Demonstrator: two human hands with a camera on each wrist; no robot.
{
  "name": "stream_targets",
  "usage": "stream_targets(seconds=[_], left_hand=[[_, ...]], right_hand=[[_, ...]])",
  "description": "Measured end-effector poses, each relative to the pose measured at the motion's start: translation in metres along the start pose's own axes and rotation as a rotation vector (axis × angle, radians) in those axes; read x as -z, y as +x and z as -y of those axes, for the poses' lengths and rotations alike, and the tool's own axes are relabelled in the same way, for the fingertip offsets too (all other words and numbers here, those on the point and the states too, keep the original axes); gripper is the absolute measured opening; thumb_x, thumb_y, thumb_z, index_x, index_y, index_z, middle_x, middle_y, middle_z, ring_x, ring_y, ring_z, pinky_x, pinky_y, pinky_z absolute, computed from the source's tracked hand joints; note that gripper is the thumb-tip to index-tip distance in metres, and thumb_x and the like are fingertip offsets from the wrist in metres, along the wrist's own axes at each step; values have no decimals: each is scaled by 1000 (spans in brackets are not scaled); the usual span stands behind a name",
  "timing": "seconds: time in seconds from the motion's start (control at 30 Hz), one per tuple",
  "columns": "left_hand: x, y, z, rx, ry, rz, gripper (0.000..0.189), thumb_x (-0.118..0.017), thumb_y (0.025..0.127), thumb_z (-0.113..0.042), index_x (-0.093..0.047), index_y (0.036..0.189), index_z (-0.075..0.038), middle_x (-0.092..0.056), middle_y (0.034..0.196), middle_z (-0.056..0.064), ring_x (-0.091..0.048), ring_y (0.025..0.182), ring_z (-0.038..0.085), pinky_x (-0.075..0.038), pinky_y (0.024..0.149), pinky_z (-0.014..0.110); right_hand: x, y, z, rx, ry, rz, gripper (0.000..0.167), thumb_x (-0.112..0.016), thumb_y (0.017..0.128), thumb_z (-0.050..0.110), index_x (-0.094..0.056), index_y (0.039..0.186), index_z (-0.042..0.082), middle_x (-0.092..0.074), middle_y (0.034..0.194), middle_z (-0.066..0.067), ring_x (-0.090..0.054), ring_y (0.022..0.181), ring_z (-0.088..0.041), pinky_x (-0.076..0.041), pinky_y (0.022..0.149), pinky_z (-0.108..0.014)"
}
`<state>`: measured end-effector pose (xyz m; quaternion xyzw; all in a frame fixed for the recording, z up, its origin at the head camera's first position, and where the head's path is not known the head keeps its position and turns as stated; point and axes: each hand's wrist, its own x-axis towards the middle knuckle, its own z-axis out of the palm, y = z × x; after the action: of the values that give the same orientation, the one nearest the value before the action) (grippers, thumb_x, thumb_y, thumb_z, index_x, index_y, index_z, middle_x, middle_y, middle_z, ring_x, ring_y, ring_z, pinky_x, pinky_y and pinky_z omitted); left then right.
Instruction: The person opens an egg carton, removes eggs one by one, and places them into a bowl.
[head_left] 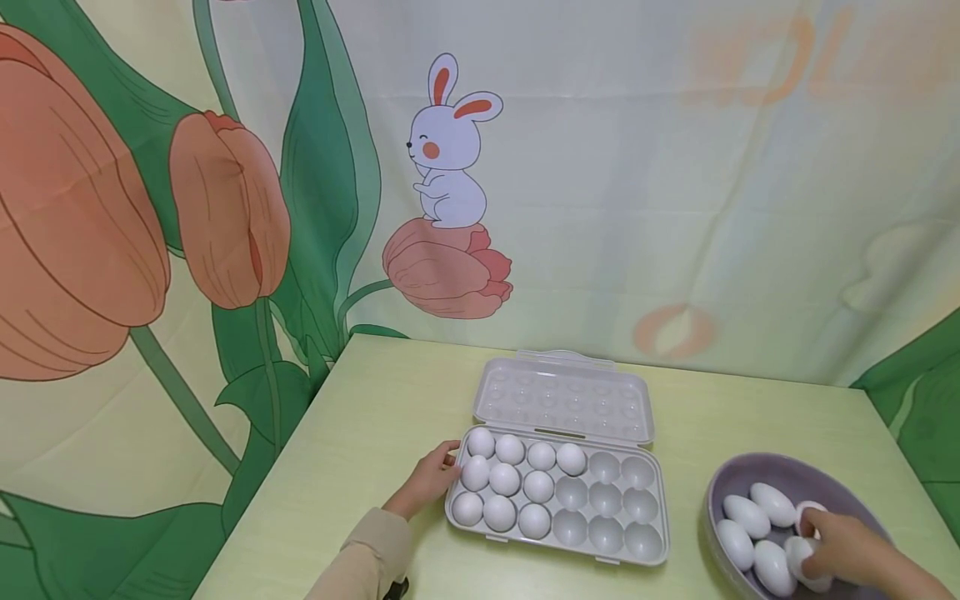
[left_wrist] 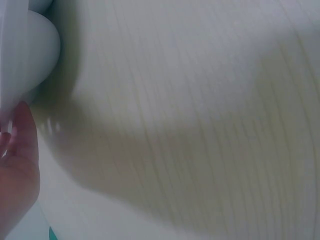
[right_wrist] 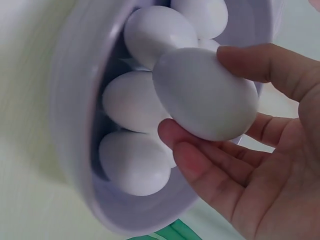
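Observation:
A grey egg box lies with its lid folded back. White eggs fill the left part of its cups, with one more in the back row; the cups to the right are bare. My left hand grips the box's left edge, the thumb and fingers on either side of it. Over a purple bowl at the right, my right hand holds a white egg between thumb and fingertips. Several other eggs lie in the bowl below it.
The pale wood-grain table carries the box and the bowl, which stand a short way apart. Behind it hangs a cloth backdrop printed with tulips and a rabbit. A dark object shows beside the left sleeve.

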<state>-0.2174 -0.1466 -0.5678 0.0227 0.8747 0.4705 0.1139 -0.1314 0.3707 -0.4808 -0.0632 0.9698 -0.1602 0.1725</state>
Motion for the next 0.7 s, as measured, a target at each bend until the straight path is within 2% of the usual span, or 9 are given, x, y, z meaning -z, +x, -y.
stream_targets(seconds=[0.13, 0.4, 0.7], left_hand=[[0, -1, -1, -2, 3, -7, 41, -49, 85, -6, -42, 125, -2, -51, 94, 11, -52, 84, 20, -45, 67, 29], [0, 0, 1, -7, 2, -7, 40, -49, 85, -5, -43, 125, -2, -51, 93, 11, -52, 84, 20, -45, 67, 29], [1, -1, -1, -7, 1, -9, 40, -50, 85, -5, -44, 124, -3, -51, 91, 11, -52, 82, 19, -45, 65, 28]], right_hand=[[-6, -4, -4, 0, -27, -18, 30, -69, 57, 17, -48, 76, 9, -51, 68, -2, -39, 61, -16, -33, 54, -29], [-16, -13, -4, -33, -20, 11, 28, -68, 57, 16, -46, 74, 11, -48, 65, -1, -40, 60, -16, -32, 55, -29], [-26, -17, -7, -25, -51, -30, 27, -69, 59, 16, -44, 67, 12, -44, 61, 1, -38, 58, -14, -29, 54, -26]])
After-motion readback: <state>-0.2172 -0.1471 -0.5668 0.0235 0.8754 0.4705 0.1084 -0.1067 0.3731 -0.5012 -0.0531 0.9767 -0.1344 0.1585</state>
